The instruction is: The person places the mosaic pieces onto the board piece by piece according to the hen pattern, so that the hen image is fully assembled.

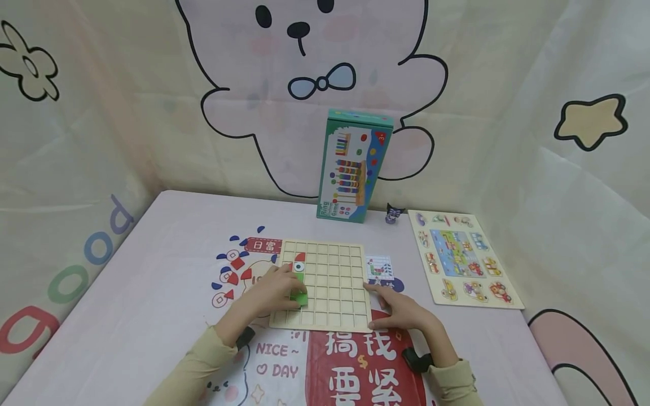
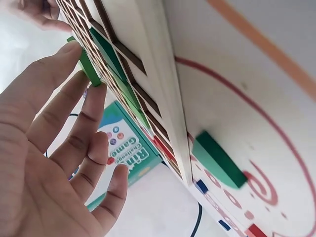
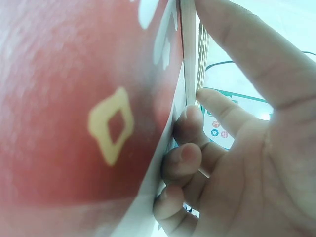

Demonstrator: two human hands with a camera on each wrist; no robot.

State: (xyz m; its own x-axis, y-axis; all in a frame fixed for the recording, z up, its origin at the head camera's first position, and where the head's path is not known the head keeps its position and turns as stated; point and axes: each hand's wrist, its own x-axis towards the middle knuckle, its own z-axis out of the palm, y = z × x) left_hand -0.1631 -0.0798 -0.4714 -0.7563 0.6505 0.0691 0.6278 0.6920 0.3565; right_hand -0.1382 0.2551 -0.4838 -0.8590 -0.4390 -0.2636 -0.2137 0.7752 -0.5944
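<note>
A pale wooden grid board (image 1: 337, 281) lies on the table between the hands. My left hand (image 1: 274, 288) pinches a green piece (image 2: 90, 66) between thumb and fingertips, close over the board's left part. In the same columns sit a red curved piece (image 1: 300, 257), an eye-patterned tile (image 1: 298, 267) and more green (image 1: 300, 277), partly behind the fingers. My right hand (image 1: 398, 307) rests at the board's right edge, index finger and thumb touching it. The right wrist view shows the other fingers (image 3: 181, 159) loosely bent beside the edge.
Loose blue and red pieces (image 1: 237, 263) lie left of the board; a green piece (image 2: 217, 158) lies near its edge. A pattern card (image 1: 379, 268) is to the right. Farther off are a ring game box (image 1: 350, 169), a small dark figurine (image 1: 392, 214) and a picture puzzle board (image 1: 464, 259).
</note>
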